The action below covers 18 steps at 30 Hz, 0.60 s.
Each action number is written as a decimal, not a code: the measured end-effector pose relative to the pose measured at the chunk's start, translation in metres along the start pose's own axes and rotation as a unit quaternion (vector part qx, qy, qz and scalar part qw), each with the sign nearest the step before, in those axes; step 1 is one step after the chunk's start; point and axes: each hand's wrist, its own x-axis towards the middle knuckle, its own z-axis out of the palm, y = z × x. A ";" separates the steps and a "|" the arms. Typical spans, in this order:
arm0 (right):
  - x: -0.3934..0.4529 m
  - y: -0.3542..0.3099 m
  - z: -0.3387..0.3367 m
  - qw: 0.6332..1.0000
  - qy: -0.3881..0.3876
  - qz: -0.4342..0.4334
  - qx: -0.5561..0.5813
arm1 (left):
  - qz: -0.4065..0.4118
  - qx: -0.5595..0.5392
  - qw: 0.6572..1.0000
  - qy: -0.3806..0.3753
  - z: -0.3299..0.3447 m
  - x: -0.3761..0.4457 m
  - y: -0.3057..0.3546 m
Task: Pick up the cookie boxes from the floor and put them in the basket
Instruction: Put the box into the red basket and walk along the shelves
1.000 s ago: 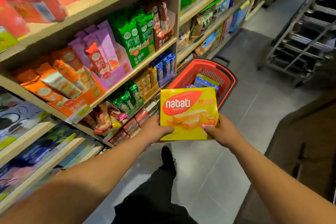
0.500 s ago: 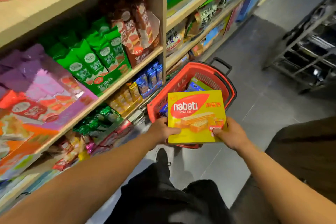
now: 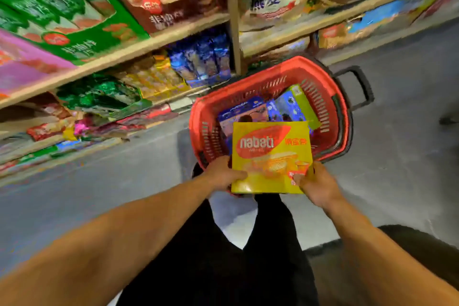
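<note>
Over the last second the flat yellow cardboard wafer box (image 3: pixel 272 156) has travelled forward and down: it was held out short of the red plastic slatted shopping basket (image 3: pixel 332 112) and now overlaps the basket's near rim, covering part of the blue boxes (image 3: pixel 248 113) lying inside. The left hand (image 3: pixel 223 174) and right hand (image 3: pixel 318 182), each gripping a lower corner of the box, have gone forward with it. The head has tipped down and closer, so the basket and floor fill more of the view, the upper shelves have slid out of the top, and the person's black trousers (image 3: pixel 223 256) now show below.
</note>
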 end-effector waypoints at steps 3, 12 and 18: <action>0.031 0.020 -0.020 0.998 -0.044 0.004 0.036 | -0.047 -0.059 0.997 0.009 0.036 0.020 -0.009; 0.166 0.069 -0.022 0.998 -0.029 -0.023 -0.042 | -0.085 -0.090 0.991 0.059 0.094 0.141 -0.016; 0.271 0.086 -0.011 0.991 0.008 -0.022 -0.131 | -0.071 -0.057 0.989 0.121 0.100 0.243 -0.018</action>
